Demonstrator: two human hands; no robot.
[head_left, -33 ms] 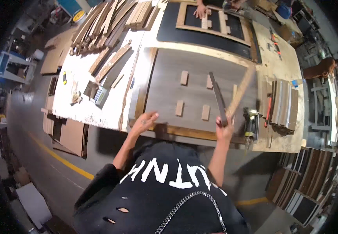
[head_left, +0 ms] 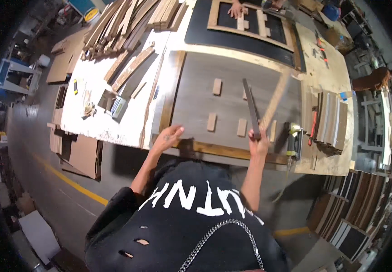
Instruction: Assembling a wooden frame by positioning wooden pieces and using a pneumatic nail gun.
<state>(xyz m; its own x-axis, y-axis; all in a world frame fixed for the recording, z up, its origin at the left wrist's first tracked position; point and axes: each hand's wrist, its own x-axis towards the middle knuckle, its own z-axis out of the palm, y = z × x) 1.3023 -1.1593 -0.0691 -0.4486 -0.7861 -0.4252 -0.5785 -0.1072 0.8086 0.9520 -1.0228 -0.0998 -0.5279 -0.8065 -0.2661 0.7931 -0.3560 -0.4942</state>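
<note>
My right hand (head_left: 259, 139) is closed round the near end of a long dark strip (head_left: 250, 104), which stands up and away from me over the grey panel (head_left: 191, 102). A pale wooden strip (head_left: 276, 97) shows blurred just right of it; whether the same hand holds it I cannot tell. My left hand (head_left: 168, 136) rests with fingers spread on the panel's near left corner, at the brown wooden rail (head_left: 218, 149) along the front edge. Several small wooden blocks (head_left: 211, 121) lie flat on the panel.
A nail gun (head_left: 294, 136) sits right of my right hand, with stacked boards (head_left: 331, 119) beyond it. A white bench (head_left: 96, 120) at left carries strips and small tools, with a lumber pile (head_left: 123, 25) behind. Another person's hand (head_left: 237, 9) works on a framed black panel (head_left: 250, 25) opposite.
</note>
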